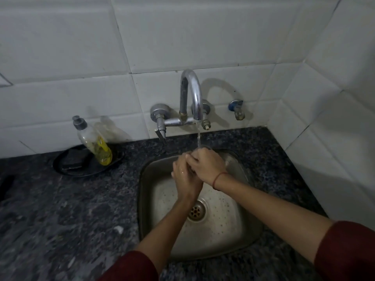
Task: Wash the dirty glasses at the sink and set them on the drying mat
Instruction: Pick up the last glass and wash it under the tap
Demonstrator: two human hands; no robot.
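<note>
Catching the stream at its rim, a clear glass [205,147] sits over the back of the sink [239,236], mostly hidden behind both hands. The right hand [207,166] curls its fingers closed around the glass from above; a red thread circles that wrist. The left hand [185,175] presses in from the left, wet, fingers folded against the right hand, though whether they grip the glass itself cannot be told. Water falls from the curved tap [191,94]. Left on the dark counter [60,209], a soap bottle [92,139] leans in a black dish [81,165].
</note>
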